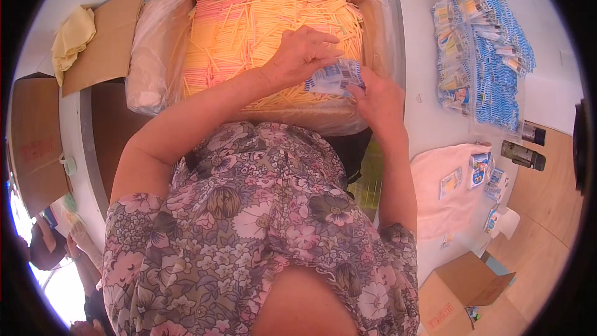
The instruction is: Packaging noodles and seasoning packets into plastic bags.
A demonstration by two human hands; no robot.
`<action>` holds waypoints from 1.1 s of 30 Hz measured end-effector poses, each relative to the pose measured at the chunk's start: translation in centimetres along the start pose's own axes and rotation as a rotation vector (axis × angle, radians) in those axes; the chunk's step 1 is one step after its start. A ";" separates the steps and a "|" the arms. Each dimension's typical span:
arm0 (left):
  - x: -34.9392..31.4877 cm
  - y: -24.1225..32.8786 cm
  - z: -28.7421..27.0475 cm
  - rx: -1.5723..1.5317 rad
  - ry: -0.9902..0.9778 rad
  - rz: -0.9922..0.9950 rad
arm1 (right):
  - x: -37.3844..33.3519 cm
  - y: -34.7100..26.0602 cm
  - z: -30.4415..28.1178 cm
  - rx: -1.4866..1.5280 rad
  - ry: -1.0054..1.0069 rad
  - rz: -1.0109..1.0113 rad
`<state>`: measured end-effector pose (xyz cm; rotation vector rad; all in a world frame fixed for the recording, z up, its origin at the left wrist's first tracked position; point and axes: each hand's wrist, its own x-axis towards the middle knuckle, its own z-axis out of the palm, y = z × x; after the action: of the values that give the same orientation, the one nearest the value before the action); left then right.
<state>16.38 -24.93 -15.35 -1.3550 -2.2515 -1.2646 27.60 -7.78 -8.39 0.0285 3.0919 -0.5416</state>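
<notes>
Pinching a blue-printed packet (333,79), the right hand (381,101) points inward.

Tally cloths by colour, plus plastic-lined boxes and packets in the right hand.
Yellow cloth: 1
Pink cloth: 1
Plastic-lined box: 1
Packet in right hand: 1
Total: 4

Sticks (233,37) are yellow and pink, the packet (334,78) blue-white, the blouse (261,218) floral.
</notes>
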 end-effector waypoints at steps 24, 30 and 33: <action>-4.8 -2.5 -13.6 -0.264 0.174 -0.574 | 8.1 -8.5 5.8 0.364 -0.084 -0.541; -7.2 -2.6 -13.9 -0.454 0.262 -0.645 | 7.7 -12.5 7.5 -0.125 -0.448 -0.862; -7.5 -2.5 -13.6 -0.495 0.285 -0.658 | 7.8 -13.2 6.7 -0.243 -0.491 -0.887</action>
<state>15.40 -40.41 -12.83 -0.4566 -2.3347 -2.1735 19.51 -22.37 -10.24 -1.2861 2.5073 -0.1080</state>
